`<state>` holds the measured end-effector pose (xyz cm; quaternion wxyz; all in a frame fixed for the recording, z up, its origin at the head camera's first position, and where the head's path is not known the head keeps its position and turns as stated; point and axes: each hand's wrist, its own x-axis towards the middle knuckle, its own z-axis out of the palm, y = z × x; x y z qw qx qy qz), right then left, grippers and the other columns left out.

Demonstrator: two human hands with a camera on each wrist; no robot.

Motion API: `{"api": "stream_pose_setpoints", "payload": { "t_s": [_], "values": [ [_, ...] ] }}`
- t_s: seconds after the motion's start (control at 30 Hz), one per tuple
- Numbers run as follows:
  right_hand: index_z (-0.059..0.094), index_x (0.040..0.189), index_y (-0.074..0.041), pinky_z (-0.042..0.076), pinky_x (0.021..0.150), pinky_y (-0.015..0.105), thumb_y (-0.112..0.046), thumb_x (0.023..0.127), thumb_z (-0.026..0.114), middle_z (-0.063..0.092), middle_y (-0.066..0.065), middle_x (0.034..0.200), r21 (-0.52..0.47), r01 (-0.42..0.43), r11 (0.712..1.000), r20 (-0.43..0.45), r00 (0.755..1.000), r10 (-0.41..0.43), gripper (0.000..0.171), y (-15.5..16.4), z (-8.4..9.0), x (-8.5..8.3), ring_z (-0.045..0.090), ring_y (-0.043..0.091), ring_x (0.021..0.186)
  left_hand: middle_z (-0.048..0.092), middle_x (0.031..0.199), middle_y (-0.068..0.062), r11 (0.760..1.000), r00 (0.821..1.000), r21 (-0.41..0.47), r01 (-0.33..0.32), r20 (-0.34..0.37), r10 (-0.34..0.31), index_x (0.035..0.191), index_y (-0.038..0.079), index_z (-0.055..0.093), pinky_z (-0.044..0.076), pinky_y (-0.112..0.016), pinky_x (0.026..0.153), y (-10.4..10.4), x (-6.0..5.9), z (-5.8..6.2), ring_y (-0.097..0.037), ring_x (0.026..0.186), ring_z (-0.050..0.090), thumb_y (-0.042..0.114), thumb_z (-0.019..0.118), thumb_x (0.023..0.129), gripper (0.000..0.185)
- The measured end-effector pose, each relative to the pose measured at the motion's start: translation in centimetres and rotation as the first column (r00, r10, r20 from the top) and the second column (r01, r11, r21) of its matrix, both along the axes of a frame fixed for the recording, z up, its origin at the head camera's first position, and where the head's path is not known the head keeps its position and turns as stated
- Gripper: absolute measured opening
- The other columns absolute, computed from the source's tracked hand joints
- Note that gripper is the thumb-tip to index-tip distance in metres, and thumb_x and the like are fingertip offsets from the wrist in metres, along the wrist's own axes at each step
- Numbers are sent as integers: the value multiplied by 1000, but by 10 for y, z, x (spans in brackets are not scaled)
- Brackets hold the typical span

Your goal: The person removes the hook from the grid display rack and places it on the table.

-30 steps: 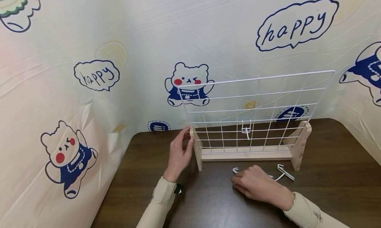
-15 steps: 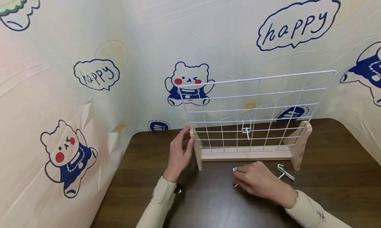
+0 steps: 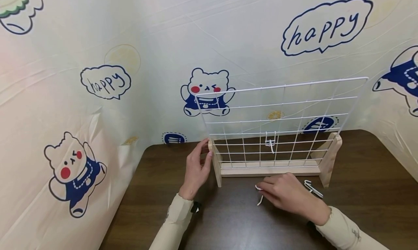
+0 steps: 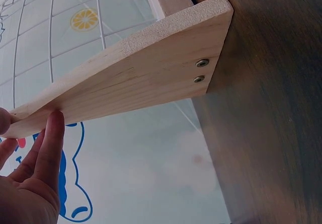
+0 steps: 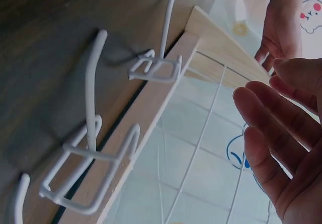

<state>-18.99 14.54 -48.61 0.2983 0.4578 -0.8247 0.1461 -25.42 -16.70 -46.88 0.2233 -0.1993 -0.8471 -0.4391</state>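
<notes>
A white wire grid panel stands in a wooden base with two side pieces. My left hand holds the left wooden side piece, thumb at its edge and fingers against its outer face. One white wire hook hangs on the grid. My right hand is over the table in front of the base, partly covering a white hook. The right wrist view shows its fingers loosely bent and apart from the hooks, holding nothing. Another hook lies to the right.
The dark wooden table extends around the rack. Behind it hangs a pale printed curtain. The wooden crossbar is just beyond the loose hooks. A third prong shows at the right wrist view's edge.
My right hand has shifted a little right and away from me, uncovering the prong of the left hook and hiding part of the right one. My left hand stays on the side piece.
</notes>
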Motion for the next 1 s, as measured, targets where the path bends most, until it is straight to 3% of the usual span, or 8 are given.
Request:
{"api": "stream_pose_setpoints", "payload": {
  "t_s": [0.03, 0.13, 0.23, 0.4, 0.67, 0.73, 0.9, 1.0],
  "values": [
    [75, 93, -21, 45, 46, 24, -21, 80, 85, 69, -14, 78, -6, 1, 1000, -1, 1000, -1, 16, 1, 1, 0, 64, 5, 59, 71, 129, -12, 1000, 1000, 0, 1, 3, -1, 147, 10, 55, 67, -44, 75, 0, 0, 0, -29, 109, 74, 19, 60, 106, 42],
    [75, 91, -22, 42, 44, 24, -22, 83, 83, 67, -15, 76, -27, 2, 1000, -8, 1000, -2, 12, 3, 3, -1, 61, 5, 55, 70, 129, -11, 1000, 1000, -2, 5, 1, -5, 147, 12, 55, 67, -43, 75, 1, 0, 1, -28, 110, 74, 21, 60, 106, 42],
    [75, 93, -22, 44, 45, 23, -26, 92, 77, 68, -15, 78, -45, -6, 999, -2, 1000, 6, 4, 6, 5, -2, 62, 3, 56, 70, 130, -11, 1000, 1000, -5, 6, -1, -6, 147, 13, 55, 67, -41, 76, 1, 0, 1, -27, 110, 73, 22, 60, 106, 42],
    [75, 94, -24, 47, 48, 23, -36, 109, 53, 70, -16, 80, -56, -8, 998, 9, 1000, 8, 29, 8, 8, -3, 65, 2, 61, 70, 131, -10, 1000, 1000, -4, 1, -7, -1, 147, 12, 55, 67, -42, 74, 1, 1, 0, -28, 109, 74, 21, 61, 106, 43],
    [75, 92, -22, 47, 49, 23, -29, 96, 74, 70, -17, 80, -63, 11, 998, 22, 1000, -10, 8, 11, 14, -4, 65, 1, 62, 70, 130, -11, 1000, 1000, -11, -1, -12, 0, 147, 11, 54, 67, -41, 74, 0, -1, 1, -28, 109, 74, 21, 61, 106, 43],
    [75, 92, -22, 46, 48, 22, -31, 101, 69, 69, -17, 78, -66, 17, 998, 18, 1000, -16, 14, 11, 15, -4, 63, 1, 61, 71, 129, -11, 1000, 1000, -14, 1, -4, -1, 148, 13, 54, 67, -40, 74, 0, -1, 2, -28, 109, 73, 22, 60, 106, 43],
    [75, 93, -24, 46, 47, 23, -44, 111, 39, 69, -17, 78, -73, 28, 997, 9, 1000, -27, 45, 12, 18, -4, 63, 1, 59, 71, 129, -11, 1000, 1000, -13, -2, -3, 2, 148, 13, 54, 67, -40, 75, -1, -1, 1, -28, 109, 73, 21, 61, 106, 43],
    [76, 93, -23, 47, 48, 24, -44, 112, 37, 70, -16, 79, -72, 29, 997, -1, 1000, -30, 48, 13, 20, -6, 64, 1, 60, 71, 129, -12, 1000, 1000, -4, -2, -12, 2, 148, 12, 54, 67, -42, 74, -1, 0, -1, -29, 108, 73, 20, 61, 106, 43]
  ]
}}
